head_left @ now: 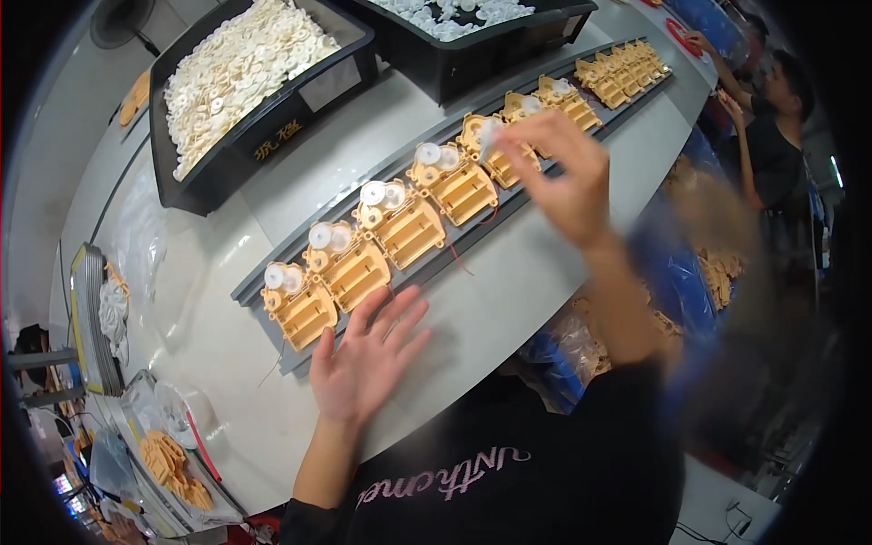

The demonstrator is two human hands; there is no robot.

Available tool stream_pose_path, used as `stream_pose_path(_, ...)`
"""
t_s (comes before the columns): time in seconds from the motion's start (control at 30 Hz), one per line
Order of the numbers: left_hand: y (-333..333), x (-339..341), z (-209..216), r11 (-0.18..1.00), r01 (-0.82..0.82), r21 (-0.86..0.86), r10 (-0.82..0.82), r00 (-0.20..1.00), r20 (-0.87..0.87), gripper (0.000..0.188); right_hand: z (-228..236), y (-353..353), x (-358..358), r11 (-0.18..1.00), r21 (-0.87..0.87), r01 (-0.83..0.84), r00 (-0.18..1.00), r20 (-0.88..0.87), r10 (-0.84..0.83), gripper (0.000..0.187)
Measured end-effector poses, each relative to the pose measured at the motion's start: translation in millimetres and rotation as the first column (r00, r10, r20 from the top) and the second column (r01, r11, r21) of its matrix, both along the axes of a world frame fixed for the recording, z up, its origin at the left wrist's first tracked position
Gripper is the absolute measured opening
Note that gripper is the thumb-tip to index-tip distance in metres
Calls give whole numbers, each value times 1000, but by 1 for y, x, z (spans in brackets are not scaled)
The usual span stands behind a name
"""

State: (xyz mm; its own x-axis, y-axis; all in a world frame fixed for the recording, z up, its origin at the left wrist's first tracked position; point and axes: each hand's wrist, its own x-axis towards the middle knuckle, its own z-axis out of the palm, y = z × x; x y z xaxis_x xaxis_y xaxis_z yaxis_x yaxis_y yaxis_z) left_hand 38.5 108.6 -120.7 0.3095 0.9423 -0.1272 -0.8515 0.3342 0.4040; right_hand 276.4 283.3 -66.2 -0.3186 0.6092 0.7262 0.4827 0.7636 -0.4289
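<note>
A grey rack (427, 263) runs diagonally across the table, bearing a row of orange-yellow plastic housings (409, 234). Small white and translucent gears (373, 192) lie on the upper ends of the nearer ones. My right hand (568, 177), blurred, pinches a whitish gear (490, 133) over a housing near the middle of the row. Palm turned up and fingers apart, my left hand (368, 359) rests by the nearest housings (304, 315) and holds nothing. Thin red wires (461, 263) hang from some housings.
Behind the rack stand a black bin (263, 136) of cream-white gears and another black bin (509, 45) of pale parts. Orange parts (173, 468) lie at the lower left. Blue-lined containers (563, 363) are below the table's right edge. A co-worker (777, 136) is at the far right.
</note>
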Motion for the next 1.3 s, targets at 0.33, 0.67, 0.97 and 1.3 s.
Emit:
stream_pose_path(0.33, 5, -4, -23, 993, 117, 1, -117, 993, 26, 65, -36, 71, 15, 998, 63, 14, 935, 354, -35, 10)
stream_pose_path(0.67, 8, -8, -30, 995, 101, -1, -101, 994, 29, 62, -22, 67, 14, 998, -42, -47, 874, 481, 61, 7)
stream_pose_path(0.97, 7, -9, -28, 995, 102, -11, -101, 995, 19, 61, -17, 59, 16, 991, -126, -33, 866, 491, 92, 8)
stream_pose_path(1.3, 7, -8, -26, 995, 95, -26, -95, 995, -15, 61, -16, 65, 10, 978, -210, -15, 879, 463, 113, 9)
